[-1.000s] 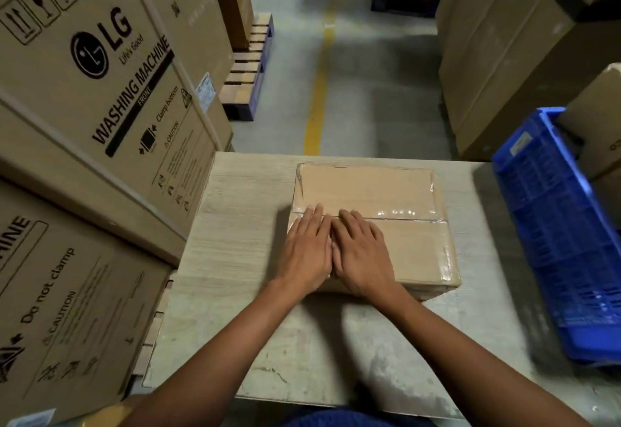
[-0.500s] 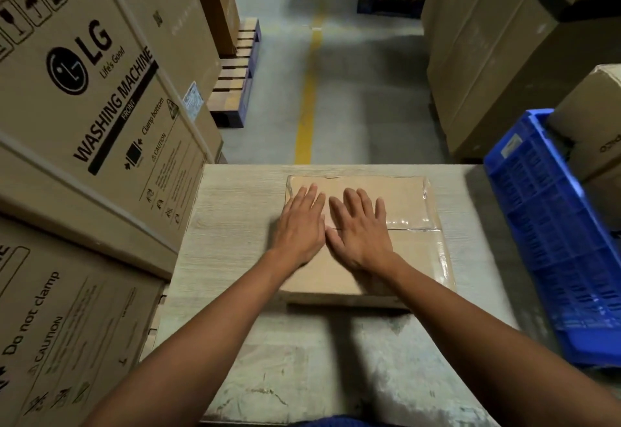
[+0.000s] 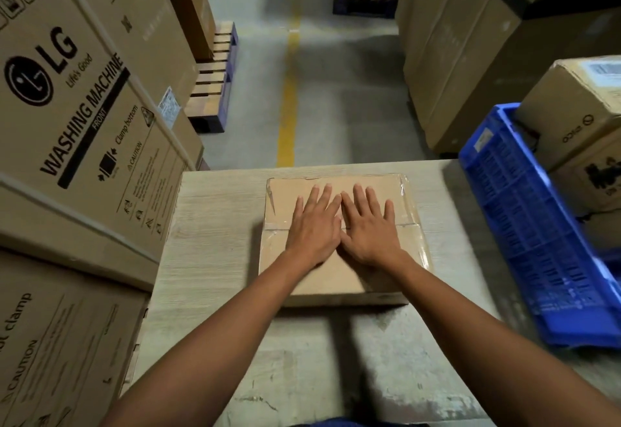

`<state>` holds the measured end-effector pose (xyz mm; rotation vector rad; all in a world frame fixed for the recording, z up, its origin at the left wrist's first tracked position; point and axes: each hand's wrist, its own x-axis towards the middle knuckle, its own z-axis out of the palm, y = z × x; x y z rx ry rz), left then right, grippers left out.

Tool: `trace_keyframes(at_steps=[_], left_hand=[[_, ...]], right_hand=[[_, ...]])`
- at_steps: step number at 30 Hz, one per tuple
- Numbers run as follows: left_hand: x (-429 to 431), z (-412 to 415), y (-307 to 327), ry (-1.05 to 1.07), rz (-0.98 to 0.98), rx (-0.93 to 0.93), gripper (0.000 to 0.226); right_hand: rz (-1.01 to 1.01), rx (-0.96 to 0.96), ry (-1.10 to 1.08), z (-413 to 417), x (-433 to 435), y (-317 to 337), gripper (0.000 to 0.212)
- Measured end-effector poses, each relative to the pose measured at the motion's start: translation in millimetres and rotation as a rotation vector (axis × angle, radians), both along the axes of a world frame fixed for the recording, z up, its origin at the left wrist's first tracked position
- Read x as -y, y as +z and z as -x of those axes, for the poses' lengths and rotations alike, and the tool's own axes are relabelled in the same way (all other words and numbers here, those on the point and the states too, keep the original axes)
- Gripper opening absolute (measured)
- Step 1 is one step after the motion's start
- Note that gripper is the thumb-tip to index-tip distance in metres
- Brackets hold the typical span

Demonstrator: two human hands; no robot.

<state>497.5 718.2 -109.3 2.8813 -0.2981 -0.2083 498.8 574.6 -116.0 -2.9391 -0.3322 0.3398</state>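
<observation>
A flat brown cardboard box [image 3: 336, 279], sealed with clear tape along its middle seam, lies on the pale wooden table [image 3: 215, 245]. My left hand [image 3: 314, 228] and my right hand [image 3: 369, 228] lie side by side, flat on the box's top over the taped seam. The fingers of both are straight and spread, pointing away from me toward the box's far edge. Neither hand holds anything.
Large washing machine cartons [image 3: 77, 117] are stacked close on the left of the table. A blue plastic crate [image 3: 537, 225] leans at the table's right, with more cartons [image 3: 584, 107] behind it. Past the table runs a concrete floor with a yellow line [image 3: 289, 107] and a pallet [image 3: 211, 90].
Both hands have slid forward along the box's top, from its near half toward its far edge, with the fingers spreading wider. The box has stayed in place.
</observation>
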Motion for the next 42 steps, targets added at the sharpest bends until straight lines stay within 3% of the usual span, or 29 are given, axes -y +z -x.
trace_keyframes(at_steps=[4, 9, 12, 15, 18, 23, 25, 28, 32, 36, 39, 42], left_hand=[[1.5, 4.7, 7.6, -0.030, 0.007, 0.011, 0.052], [11.1, 48.7, 6.8, -0.125, 0.137, 0.102, 0.044], [14.7, 61.9, 4.8, -0.103, 0.170, 0.118, 0.051], [16.6, 54.1, 8.3, -0.094, 0.133, 0.083, 0.046], [13.7, 56.1, 11.6, -0.138, 0.144, 0.162, 0.040], [23.0, 101.9, -3.9, -0.221, 0.260, 0.279, 0.037], [29.0, 113.2, -12.1, -0.229, 0.248, 0.282, 0.040], [33.1, 112.1, -16.3, -0.197, 0.219, 0.290, 0.033], [41.2, 100.5, -7.7, -0.218, 0.183, 0.314, 0.030], [67.2, 76.6, -0.9, -0.182, 0.052, 0.162, 0.057], [77.4, 65.8, -4.8, -0.138, -0.047, 0.030, 0.071], [70.4, 59.8, -2.4, -0.183, -0.071, 0.058, 0.065]], right_hand=[[-0.029, -0.023, 0.006, 3.2, 4.8, 13.0, 0.083], [-0.077, 0.148, -0.015, 46.3, 13.8, 18.8, 0.055], [-0.097, 0.135, -0.026, 65.1, 14.9, 5.9, 0.057], [-0.070, 0.094, -0.005, 59.4, 15.6, 9.3, 0.059], [-0.082, 0.112, 0.024, 60.8, 20.1, 17.8, 0.056], [-0.132, 0.290, -0.060, 98.3, 31.3, 15.2, 0.013], [-0.178, 0.326, -0.083, 116.3, 36.3, 2.7, 0.016], [-0.241, 0.307, -0.050, 127.7, 40.0, -10.0, 0.040], [-0.271, 0.305, -0.017, 118.1, 51.3, 3.8, 0.045], [-0.158, 0.173, -0.098, 100.8, 66.3, 6.2, 0.060], [-0.052, 0.121, -0.028, 87.2, 70.4, 0.4, 0.060], [0.008, 0.178, -0.036, 74.8, 68.3, 11.9, 0.041]])
